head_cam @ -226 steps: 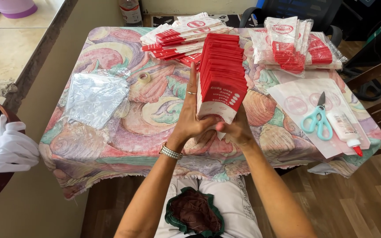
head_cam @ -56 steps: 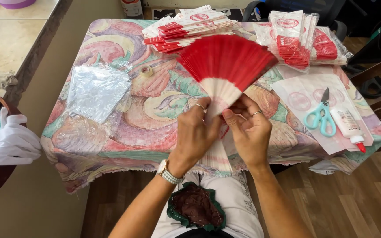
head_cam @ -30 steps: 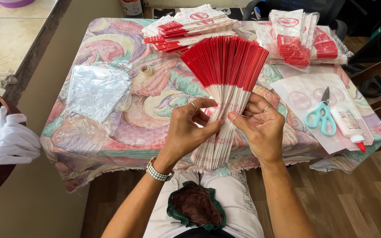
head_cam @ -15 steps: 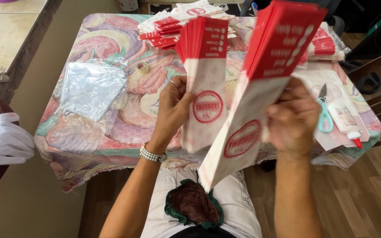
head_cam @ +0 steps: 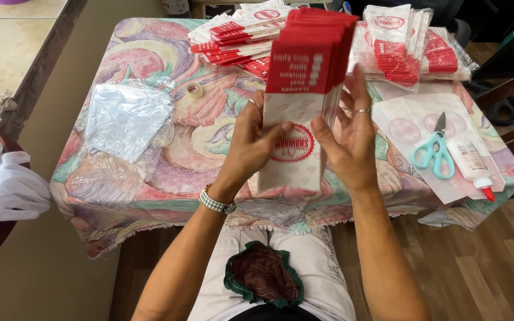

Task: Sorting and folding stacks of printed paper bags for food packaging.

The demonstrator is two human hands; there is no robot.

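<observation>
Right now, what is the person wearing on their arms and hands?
Both arms are bare, with no sleeves. The left hand has a ring on one finger and a black-and-white checked wristband around its wrist. The right hand has a thin ring on one finger and nothing on its wrist. No gloves.

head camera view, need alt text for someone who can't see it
Both hands, left hand and right hand, hold a squared stack of red and white paper bags upright over a table with a floral cloth. Scissors, a glue bottle and more bag piles lie on it.
</observation>
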